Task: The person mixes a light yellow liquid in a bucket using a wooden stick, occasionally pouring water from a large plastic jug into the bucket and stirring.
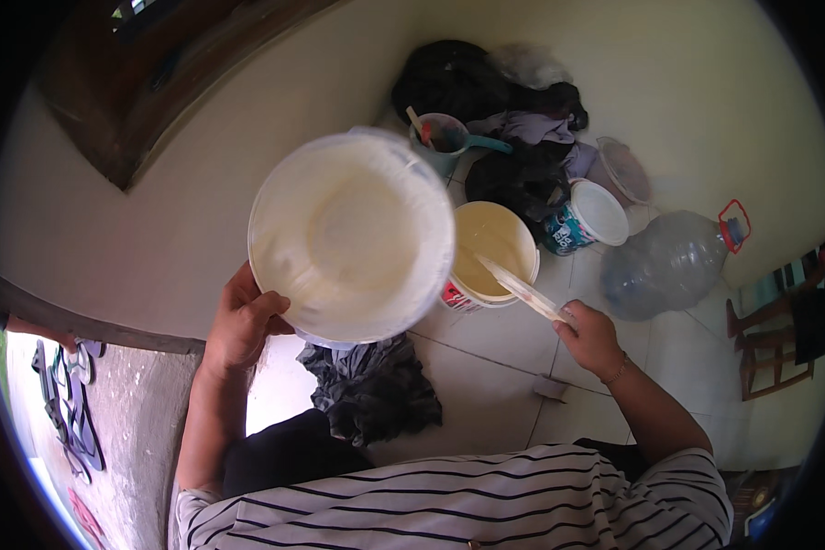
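Translucent plastic bowl (351,238), centre frame: left hand (240,323) is clasping its rim | right hand (592,337) is pinching flat stick (521,289) over round cream-filled bucket (495,252).

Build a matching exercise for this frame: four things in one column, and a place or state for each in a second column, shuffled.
Things:
1. large round lid
2. flat stick
3. big clear water bottle
4. teal cup

Places or states:
A. lying on its side on the tiled floor, red cap to the right
B. held up by the left hand, pale inner face toward the camera
C. standing by the wall next to the dark clothes, something sticking out of it
D. gripped by the right hand, its far end in the open bucket of pale yellow liquid

Pairs: 1-B, 2-D, 3-A, 4-C
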Demonstrator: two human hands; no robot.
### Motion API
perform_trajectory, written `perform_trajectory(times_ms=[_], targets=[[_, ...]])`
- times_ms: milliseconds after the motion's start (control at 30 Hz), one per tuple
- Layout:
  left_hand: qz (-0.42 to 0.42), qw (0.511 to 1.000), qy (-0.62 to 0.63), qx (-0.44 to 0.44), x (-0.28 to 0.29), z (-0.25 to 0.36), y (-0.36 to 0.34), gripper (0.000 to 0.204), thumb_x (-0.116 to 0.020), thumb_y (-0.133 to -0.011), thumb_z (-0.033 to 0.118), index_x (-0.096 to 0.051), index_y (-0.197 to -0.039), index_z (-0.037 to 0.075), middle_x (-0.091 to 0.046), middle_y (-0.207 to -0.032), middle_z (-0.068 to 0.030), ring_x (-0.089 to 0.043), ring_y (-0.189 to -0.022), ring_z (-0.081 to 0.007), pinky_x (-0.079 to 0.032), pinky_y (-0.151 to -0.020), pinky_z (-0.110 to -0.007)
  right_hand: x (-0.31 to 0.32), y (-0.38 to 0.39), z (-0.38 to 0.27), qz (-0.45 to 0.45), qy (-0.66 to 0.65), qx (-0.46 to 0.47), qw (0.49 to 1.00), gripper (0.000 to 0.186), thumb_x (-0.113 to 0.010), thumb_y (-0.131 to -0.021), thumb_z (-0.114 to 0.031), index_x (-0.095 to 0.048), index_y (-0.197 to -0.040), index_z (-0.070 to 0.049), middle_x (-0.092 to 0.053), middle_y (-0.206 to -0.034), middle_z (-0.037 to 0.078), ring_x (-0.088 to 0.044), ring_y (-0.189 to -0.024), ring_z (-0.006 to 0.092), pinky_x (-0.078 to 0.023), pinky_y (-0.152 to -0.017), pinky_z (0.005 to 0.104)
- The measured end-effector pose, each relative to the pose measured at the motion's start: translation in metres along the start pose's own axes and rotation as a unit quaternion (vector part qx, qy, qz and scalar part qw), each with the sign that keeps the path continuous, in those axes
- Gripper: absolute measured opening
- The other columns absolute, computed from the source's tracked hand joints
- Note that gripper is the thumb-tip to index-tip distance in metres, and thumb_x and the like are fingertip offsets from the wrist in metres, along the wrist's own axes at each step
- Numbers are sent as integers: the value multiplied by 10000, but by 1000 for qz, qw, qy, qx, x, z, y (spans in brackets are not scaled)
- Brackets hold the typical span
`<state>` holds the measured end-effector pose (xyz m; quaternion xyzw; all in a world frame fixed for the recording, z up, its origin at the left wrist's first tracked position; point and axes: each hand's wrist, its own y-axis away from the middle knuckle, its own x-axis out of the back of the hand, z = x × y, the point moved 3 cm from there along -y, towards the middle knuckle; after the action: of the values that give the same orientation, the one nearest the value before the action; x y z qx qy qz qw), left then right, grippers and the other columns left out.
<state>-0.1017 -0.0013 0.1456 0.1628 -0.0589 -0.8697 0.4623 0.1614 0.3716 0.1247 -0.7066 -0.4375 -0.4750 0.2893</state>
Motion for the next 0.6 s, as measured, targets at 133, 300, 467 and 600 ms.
perform_trajectory(times_ms=[133,300,467,600], targets=[[3,1000,-10,23,19,-36,-21,490,-491,-745,-7,-462,-1234,-35,-626,-1014,-160,-676,-810,-246,-603,-674,-340,0,3,4,13,-1,23,1000,227,-672,-823,-177,-592,-957,-12,-632,-778,173,-615,-665,322,-475,-613,366],[29,997,28,65,21,-82,-34,507,-499,-751,44,-446,-1250,-29,-618,-1022,-165,-676,-800,-259,-601,-628,-345,4,-1,-1,39,-65,8,997,182,-673,-823,-146,-589,-902,-6,-602,-721,123,-572,-609,208,-451,-588,316],[-17,997,-31,73,4,-88,-40,540,-523,-801,64,-405,-1322,-16,-577,-1123,-174,-670,-807,-243,-604,-659,-334,45,-7,-34,0,-160,-17,987,183,-667,-807,-148,-606,-885,5,-616,-729,112,-582,-622,216,-452,-599,326],[-31,993,-44,102,-2,-87,-49,584,-498,-814,57,-357,-1380,39,-550,-1174,-169,-665,-829,-233,-604,-667,-333,63,-23,-86,-63,-177,76,979,208,-646,-815,-91,-622,-983,29,-618,-814,83,-570,-700,133,-452,-622,288]])
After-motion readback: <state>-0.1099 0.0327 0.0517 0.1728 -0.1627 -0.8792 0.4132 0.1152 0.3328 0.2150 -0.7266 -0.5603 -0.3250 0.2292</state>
